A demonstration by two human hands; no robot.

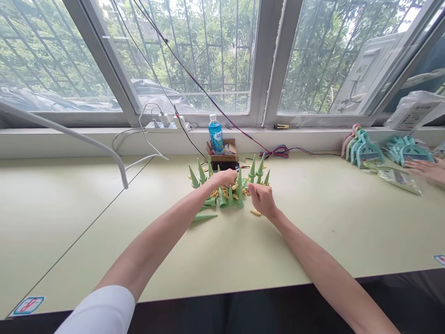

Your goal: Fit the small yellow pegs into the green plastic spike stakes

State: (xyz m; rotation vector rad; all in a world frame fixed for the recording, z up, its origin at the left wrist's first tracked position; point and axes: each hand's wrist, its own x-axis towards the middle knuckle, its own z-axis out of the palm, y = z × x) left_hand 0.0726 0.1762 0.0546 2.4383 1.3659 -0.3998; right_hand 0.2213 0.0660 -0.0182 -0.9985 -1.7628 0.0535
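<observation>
Green cone-shaped plastic spikes (193, 178) stand point up in a cluster, around a heap of small yellow plastic pieces (219, 193). My left hand (227, 177) reaches over the heap with its fingers curled down; whatever they grip is hidden. To its right, my right hand (262, 199) is closed like a fist beside an upright spike (239, 192), its fingertips turned away from view. Below that hand, a single yellow piece (255, 213) lies on the table. One green spike (206, 217) rests on its side at the front left of the cluster.
A blue-liquid bottle (216, 135) stands in a small cardboard box (224, 157) behind the cluster. Coiled cable (280, 151) lies to its right. At far right are dustpan-like plastic items (368, 149) and another person's hand (427, 170). A white tube (100, 144) crosses the left side.
</observation>
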